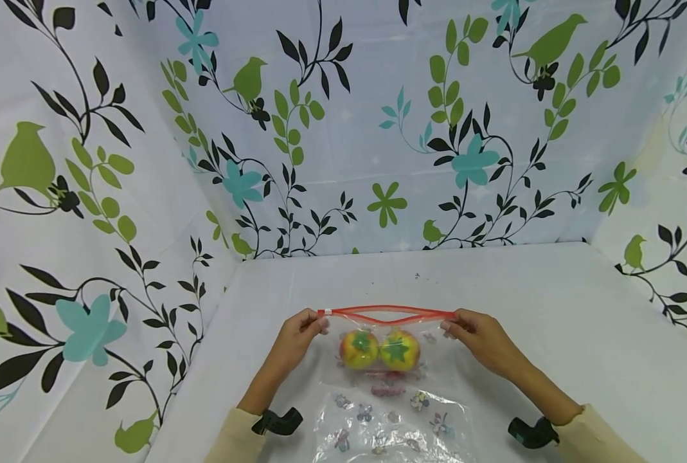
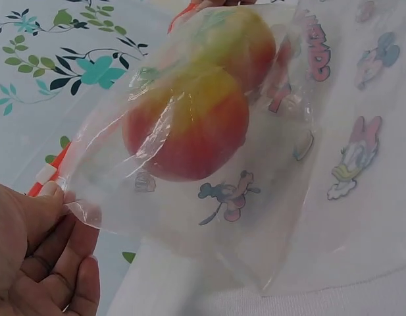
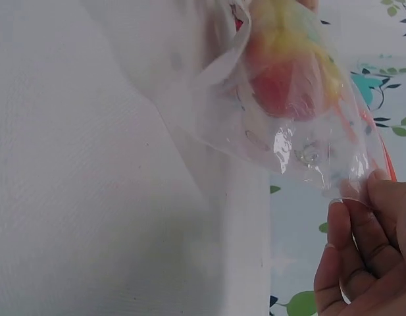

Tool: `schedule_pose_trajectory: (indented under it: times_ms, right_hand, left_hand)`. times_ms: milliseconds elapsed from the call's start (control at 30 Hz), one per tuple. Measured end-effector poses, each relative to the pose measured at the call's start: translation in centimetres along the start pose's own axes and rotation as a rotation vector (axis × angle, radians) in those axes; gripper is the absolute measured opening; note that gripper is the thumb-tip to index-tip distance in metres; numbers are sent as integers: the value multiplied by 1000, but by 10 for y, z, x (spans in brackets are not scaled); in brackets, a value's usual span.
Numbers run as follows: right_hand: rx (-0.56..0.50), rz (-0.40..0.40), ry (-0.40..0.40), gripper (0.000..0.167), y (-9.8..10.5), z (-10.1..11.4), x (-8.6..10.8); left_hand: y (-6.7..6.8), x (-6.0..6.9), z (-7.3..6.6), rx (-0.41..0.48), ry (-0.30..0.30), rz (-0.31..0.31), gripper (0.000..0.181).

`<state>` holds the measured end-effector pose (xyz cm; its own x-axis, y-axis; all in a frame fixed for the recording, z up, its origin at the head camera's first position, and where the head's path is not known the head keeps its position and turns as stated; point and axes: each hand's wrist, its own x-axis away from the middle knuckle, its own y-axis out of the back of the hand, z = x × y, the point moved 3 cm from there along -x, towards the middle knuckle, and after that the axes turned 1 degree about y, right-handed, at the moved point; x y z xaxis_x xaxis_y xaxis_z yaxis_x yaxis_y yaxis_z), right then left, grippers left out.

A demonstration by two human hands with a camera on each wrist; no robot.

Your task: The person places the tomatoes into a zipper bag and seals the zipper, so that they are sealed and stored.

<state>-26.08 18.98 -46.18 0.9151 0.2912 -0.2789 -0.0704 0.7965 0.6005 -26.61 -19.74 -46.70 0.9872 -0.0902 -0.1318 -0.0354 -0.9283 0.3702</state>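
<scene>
A clear zip bag (image 1: 394, 418) printed with cartoon figures stretches between my two hands. Its red zip edge (image 1: 386, 308) bows apart in the middle, and a white slider (image 1: 328, 312) sits at the left end. Inside lie two round red-and-yellow fruits (image 1: 359, 349) (image 1: 400, 350), side by side, with green star-shaped tops. My left hand (image 1: 301, 332) pinches the bag's left top corner beside the slider. At the opposite corner, my right hand (image 1: 482, 337) pinches the bag between thumb and fingers. Both wrist views show the fruits (image 2: 189, 125) through the plastic.
Beneath the bag is a white table (image 1: 551, 289). A cloth printed with leaves, birds and flowers (image 1: 343, 128) hangs behind it and at both sides. Dark wrist-worn devices (image 1: 277, 422) sit on both wrists. A few small dark specks mark the table's far part.
</scene>
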Motion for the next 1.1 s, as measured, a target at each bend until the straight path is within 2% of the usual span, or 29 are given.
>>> schedule_pose_trajectory:
  times_ms: [267, 600, 833, 1100]
  right_hand:
    - [3, -1, -28, 11, 3, 2, 0]
    - [-7, 67, -15, 12, 9, -7, -7]
    - [21, 92, -16, 11, 8, -9, -12]
    - [89, 129, -22, 15, 10, -6, -22]
  left_hand:
    - [3, 4, 2, 20, 8, -23, 17]
    - [1, 1, 7, 12, -15, -10, 16]
    - [-2, -2, 12, -69, -6, 9, 15]
    - [0, -8, 9, -203, -47, 21, 9]
